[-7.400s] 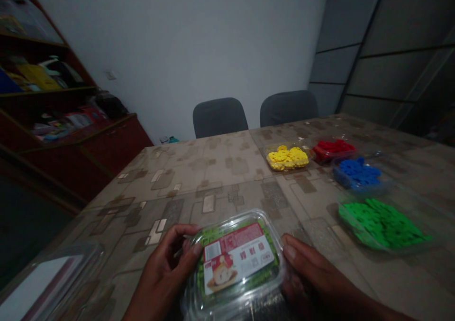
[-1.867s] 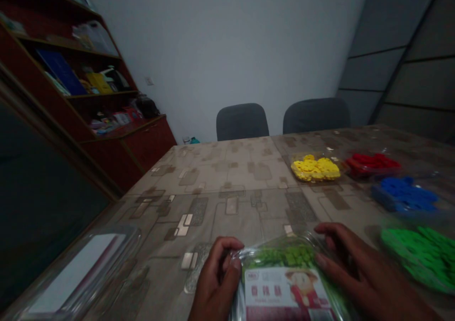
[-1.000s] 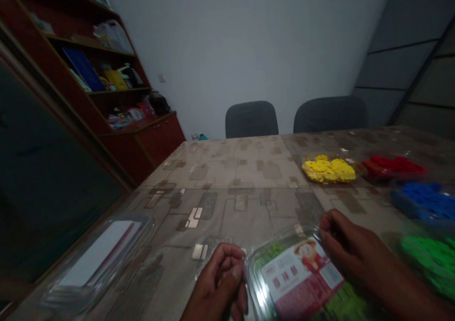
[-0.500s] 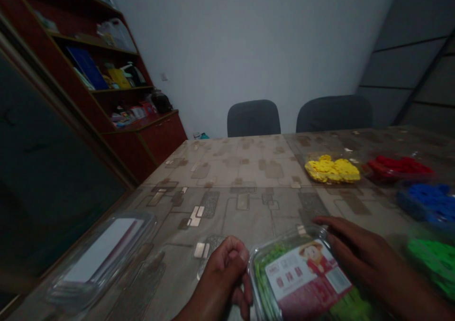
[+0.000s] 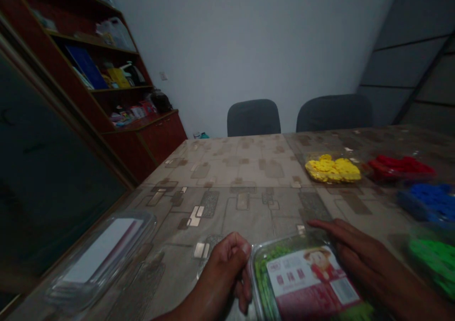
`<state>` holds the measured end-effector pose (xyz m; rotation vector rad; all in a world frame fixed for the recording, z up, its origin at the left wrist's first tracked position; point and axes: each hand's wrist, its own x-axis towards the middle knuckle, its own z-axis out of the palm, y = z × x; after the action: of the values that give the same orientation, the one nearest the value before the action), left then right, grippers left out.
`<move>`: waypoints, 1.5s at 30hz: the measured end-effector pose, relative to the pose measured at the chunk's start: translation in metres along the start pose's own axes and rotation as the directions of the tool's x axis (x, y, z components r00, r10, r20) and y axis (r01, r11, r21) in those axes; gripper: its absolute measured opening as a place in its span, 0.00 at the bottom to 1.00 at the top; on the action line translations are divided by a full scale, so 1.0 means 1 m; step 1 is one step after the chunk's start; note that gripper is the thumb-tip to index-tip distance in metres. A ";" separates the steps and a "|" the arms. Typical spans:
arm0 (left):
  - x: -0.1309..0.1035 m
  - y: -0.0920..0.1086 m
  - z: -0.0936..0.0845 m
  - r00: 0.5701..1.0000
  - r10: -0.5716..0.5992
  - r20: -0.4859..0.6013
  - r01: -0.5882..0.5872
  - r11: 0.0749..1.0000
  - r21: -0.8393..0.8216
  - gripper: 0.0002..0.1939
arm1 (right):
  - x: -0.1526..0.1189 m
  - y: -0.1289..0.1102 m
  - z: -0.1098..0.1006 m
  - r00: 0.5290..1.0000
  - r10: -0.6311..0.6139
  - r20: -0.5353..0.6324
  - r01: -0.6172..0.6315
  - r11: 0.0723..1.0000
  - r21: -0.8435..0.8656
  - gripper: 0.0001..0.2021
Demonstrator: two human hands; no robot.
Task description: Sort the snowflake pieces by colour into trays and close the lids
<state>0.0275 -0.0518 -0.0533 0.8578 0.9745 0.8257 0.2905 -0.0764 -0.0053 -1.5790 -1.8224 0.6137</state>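
Note:
A clear plastic box [image 5: 302, 283] with a red and white label on its lid, filled with green pieces, lies on the table [image 5: 249, 178] at the bottom centre. My left hand [image 5: 227, 269] grips its left edge with curled fingers. Along the box's far right corner rests my right hand [image 5: 355, 254], fingers stretched flat against it. The box's near end is cut off by the frame.
Trays of yellow pieces [image 5: 332, 168], red pieces [image 5: 400, 165], blue pieces [image 5: 428, 200] and green pieces [image 5: 435, 261] stand at the right. A second clear box [image 5: 101, 257] lies near the left edge. Two grey chairs [image 5: 253, 117] stand behind the table; a shelf unit [image 5: 106, 84] fills the left.
The box was turned between my hands and its label now faces more squarely toward me. My right hand's fingers have flattened along the far corner. The view shifted slightly left.

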 end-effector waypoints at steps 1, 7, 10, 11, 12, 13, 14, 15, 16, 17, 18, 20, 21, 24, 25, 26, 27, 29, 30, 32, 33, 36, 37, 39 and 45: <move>0.001 0.000 0.000 1.000 0.010 0.003 -0.010 1.000 0.004 0.21 | 0.000 -0.002 0.000 1.000 0.005 -0.009 -0.005 1.000 0.012 0.19; 0.001 0.001 0.001 0.999 0.032 -0.004 -0.032 0.999 -0.026 0.18 | 0.009 0.000 0.004 1.000 0.024 0.013 -0.025 0.999 0.037 0.19; 0.001 0.000 0.002 0.999 0.034 -0.015 -0.035 0.999 -0.030 0.18 | 0.012 0.007 0.009 1.000 0.014 0.017 -0.014 0.999 0.043 0.20; 0.001 0.000 0.002 0.999 0.033 -0.018 -0.033 0.999 -0.030 0.19 | 0.013 0.009 0.010 1.000 0.017 0.018 -0.018 0.999 0.050 0.19; 0.002 0.000 0.002 0.999 0.030 -0.021 -0.031 0.999 -0.030 0.19 | 0.013 0.010 0.011 1.000 0.023 0.017 -0.024 0.998 0.061 0.19; 0.002 0.001 0.002 0.999 0.030 -0.022 -0.031 0.999 -0.029 0.20 | 0.013 0.010 0.011 0.999 0.032 0.014 -0.033 0.997 0.074 0.19; 0.001 0.001 0.001 0.999 0.030 -0.021 -0.031 0.999 -0.024 0.20 | 0.013 0.010 0.011 0.999 0.045 0.013 -0.046 0.995 0.088 0.19; 0.000 0.001 0.001 1.000 0.029 -0.011 -0.029 0.999 -0.014 0.20 | 0.013 0.010 0.011 0.998 0.061 0.014 -0.062 0.993 0.103 0.19; -0.001 0.001 0.001 1.000 0.025 0.004 -0.025 1.000 0.002 0.21 | 0.012 0.010 0.011 0.996 0.083 0.015 -0.084 0.990 0.117 0.19; -0.004 0.000 0.000 1.000 0.015 0.021 -0.016 1.000 0.021 0.21 | 0.012 0.010 0.010 0.993 0.113 0.019 -0.115 0.985 0.128 0.20; -0.006 -0.002 0.000 0.999 0.004 0.033 -0.006 0.999 0.040 0.21 | 0.011 0.010 0.010 0.989 0.146 0.030 -0.148 0.980 0.136 0.21; -0.013 -0.008 -0.001 0.999 0.006 0.047 -0.010 0.998 0.069 0.23 | 0.010 0.011 0.011 0.979 0.202 0.039 -0.206 0.969 0.134 0.22; -0.015 -0.012 -0.002 0.998 0.023 0.055 -0.027 0.997 0.076 0.25 | 0.009 0.013 0.011 0.976 0.214 0.043 -0.218 0.967 0.131 0.22; -0.016 -0.017 -0.002 0.993 0.085 0.080 -0.091 0.993 0.074 0.28 | 0.005 0.017 0.012 0.981 0.189 0.043 -0.193 0.974 0.120 0.17; -0.014 -0.015 -0.002 0.993 0.087 0.078 -0.093 0.993 0.071 0.27 | 0.002 0.017 0.012 0.984 0.178 0.033 -0.180 0.977 0.116 0.15; -0.009 -0.011 -0.001 0.994 0.089 0.058 -0.093 0.993 0.077 0.24 | -0.002 0.017 0.011 0.985 0.171 0.024 -0.172 0.980 0.104 0.13; -0.004 -0.004 0.000 0.995 0.097 0.030 -0.100 0.991 0.092 0.20 | -0.006 0.016 0.010 0.986 0.167 0.012 -0.168 0.982 0.084 0.12; 0.012 0.015 0.004 0.985 0.166 -0.041 -0.157 0.972 0.173 0.12 | -0.015 0.012 0.008 0.987 0.155 0.031 -0.157 0.987 0.039 0.11; 0.020 0.026 0.007 0.976 0.212 -0.055 -0.197 0.958 0.206 0.09 | -0.019 0.009 0.006 0.987 0.147 0.068 -0.149 0.989 0.025 0.12; 0.035 0.046 0.014 0.963 0.266 -0.035 -0.248 0.933 0.262 0.10 | -0.021 0.002 0.003 0.976 0.127 0.175 -0.133 0.991 0.023 0.16; 0.040 0.053 0.017 0.955 0.295 -0.021 -0.277 0.916 0.289 0.11 | -0.019 -0.001 0.001 0.968 0.116 0.224 -0.127 0.991 0.034 0.17; 0.044 0.063 0.021 0.931 0.364 0.004 -0.340 0.867 0.365 0.14 | -0.001 -0.008 0.000 0.958 0.104 0.268 -0.124 0.990 0.060 0.15; 0.041 0.063 0.019 0.928 0.372 -0.001 -0.342 0.853 0.394 0.15 | 0.007 -0.009 0.002 0.962 0.103 0.253 -0.124 0.990 0.071 0.14; 0.030 0.058 0.014 0.933 0.358 -0.019 -0.311 0.834 0.455 0.16 | 0.022 -0.012 0.008 0.972 0.109 0.210 -0.132 0.986 0.100 0.14; -0.004 0.040 -0.003 0.954 0.296 -0.044 -0.252 0.874 0.417 0.15 | 0.043 -0.025 0.039 0.977 -0.003 0.214 -0.039 0.981 0.190 0.13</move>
<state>0.0155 -0.0376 -0.0176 1.3484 1.1581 0.9320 0.2420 -0.0358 -0.0068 -1.4464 -1.8393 0.9718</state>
